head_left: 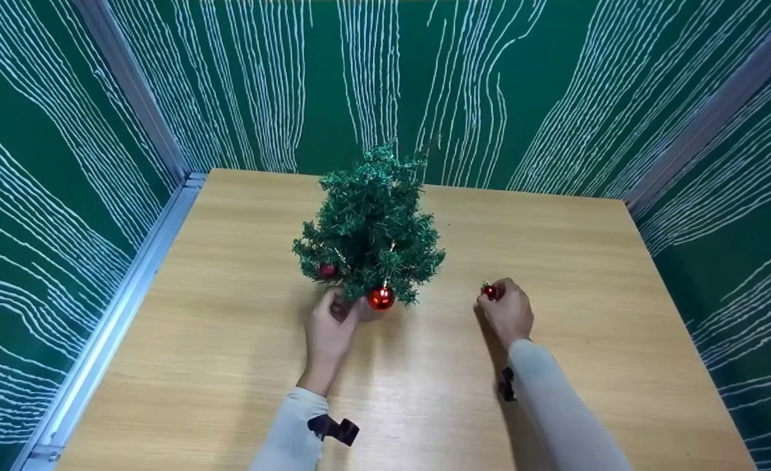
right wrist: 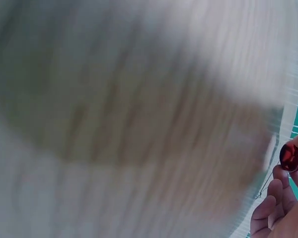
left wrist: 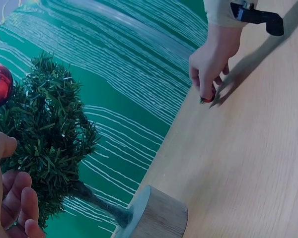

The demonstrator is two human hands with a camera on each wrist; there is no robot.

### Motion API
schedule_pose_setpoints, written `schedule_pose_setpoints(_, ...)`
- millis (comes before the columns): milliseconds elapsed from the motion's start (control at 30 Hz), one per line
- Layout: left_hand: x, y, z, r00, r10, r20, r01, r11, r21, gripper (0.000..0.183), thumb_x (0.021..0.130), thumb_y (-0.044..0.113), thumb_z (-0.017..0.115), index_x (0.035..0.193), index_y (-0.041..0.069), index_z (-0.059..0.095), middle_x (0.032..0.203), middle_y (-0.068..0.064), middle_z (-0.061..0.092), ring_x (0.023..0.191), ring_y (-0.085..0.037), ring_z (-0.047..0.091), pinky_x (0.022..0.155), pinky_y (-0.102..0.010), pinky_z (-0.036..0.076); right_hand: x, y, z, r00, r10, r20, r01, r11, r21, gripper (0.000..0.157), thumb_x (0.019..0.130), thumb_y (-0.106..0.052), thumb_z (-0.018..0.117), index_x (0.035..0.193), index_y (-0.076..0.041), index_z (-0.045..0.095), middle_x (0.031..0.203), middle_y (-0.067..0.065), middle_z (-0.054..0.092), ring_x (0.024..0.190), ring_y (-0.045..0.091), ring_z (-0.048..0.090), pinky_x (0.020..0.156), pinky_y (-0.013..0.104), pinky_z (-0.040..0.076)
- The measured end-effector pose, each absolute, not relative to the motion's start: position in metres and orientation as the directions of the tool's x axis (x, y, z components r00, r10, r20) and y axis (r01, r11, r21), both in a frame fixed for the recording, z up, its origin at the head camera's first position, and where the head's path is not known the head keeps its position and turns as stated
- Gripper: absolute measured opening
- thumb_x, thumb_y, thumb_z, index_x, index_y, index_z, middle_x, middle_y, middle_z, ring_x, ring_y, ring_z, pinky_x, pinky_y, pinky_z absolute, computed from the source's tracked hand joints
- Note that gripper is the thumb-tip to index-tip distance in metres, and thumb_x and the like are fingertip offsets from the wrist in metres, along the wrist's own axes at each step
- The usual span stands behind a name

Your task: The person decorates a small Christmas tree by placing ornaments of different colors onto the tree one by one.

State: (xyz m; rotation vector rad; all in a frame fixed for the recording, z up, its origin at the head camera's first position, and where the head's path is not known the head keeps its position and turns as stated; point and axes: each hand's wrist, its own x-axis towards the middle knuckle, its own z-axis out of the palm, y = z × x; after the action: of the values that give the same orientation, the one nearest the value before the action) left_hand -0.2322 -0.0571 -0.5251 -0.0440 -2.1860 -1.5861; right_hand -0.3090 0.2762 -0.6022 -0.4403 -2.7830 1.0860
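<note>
A small artificial Christmas tree (head_left: 372,222) stands upright near the middle of the table. Its trunk meets a round wooden base (left wrist: 164,215), seen from the left wrist. One shiny red bauble (head_left: 380,297) hangs at the lower front, and a darker red bauble (head_left: 327,270) is partly among the left branches. My left hand (head_left: 333,324) is at the lowest branches, fingers loosely bent; the left wrist view shows its thumb and fingers apart. Right of the tree, my right hand (head_left: 508,311) pinches a small red bauble (right wrist: 292,157) between thumb and fingers, low over the table.
The light wooden table (head_left: 228,366) is enclosed by green walls (head_left: 320,78) with white wavy lines. A metal rail (head_left: 107,320) runs along its left side. Each forearm has a black wrist mount (head_left: 334,429). Much of the right wrist view is blurred.
</note>
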Motion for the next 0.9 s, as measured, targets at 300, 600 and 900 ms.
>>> schedule_pose_setpoints(300, -0.233, -0.055, -0.525, -0.913, -0.227, 0.34, 0.246, 0.359, 0.9, 0.019, 0.085, 0.019, 0.077, 0.09, 0.005, 0.065, 0.07, -0.004, 0.06, 0.062, -0.015, 0.055, 0.056, -0.026, 0.048, -0.295, 0.275, -0.595, -0.948, 0.312, 0.068, 0.175, 0.684, -0.708, 0.027, 0.085, -0.02, 0.068, 0.109, -0.009, 0.062, 0.101, 0.011, 0.068, 0.087, 0.025, 0.065, 0.075, 0.039, 0.049)
schedule_pose_setpoints(600, -0.231, -0.056, -0.524, -0.916, -0.232, 0.326, 0.229, 0.364, 0.903, 0.019, 0.085, 0.02, 0.077, 0.091, 0.006, 0.065, 0.071, -0.003, 0.06, 0.062, -0.013, 0.053, 0.056, -0.026, 0.047, -0.286, 0.275, -0.583, -0.952, 0.295, 0.08, 0.156, 0.693, -0.704, 0.035, 0.086, -0.024, 0.071, 0.116, -0.009, 0.062, 0.106, 0.011, 0.063, 0.092, 0.026, 0.059, 0.074, 0.037, 0.047)
schedule_pose_setpoints(900, -0.23, -0.055, -0.522, -0.928, -0.22, 0.301, 0.223, 0.32, 0.921, 0.018, 0.085, 0.017, 0.077, 0.092, 0.005, 0.065, 0.071, -0.004, 0.06, 0.061, -0.014, 0.053, 0.055, -0.026, 0.048, -0.276, 0.275, -0.573, -0.961, 0.257, 0.1, 0.111, 0.694, -0.712, 0.033, 0.084, -0.026, 0.076, 0.111, -0.011, 0.066, 0.108, 0.009, 0.063, 0.099, 0.026, 0.054, 0.08, 0.039, 0.045)
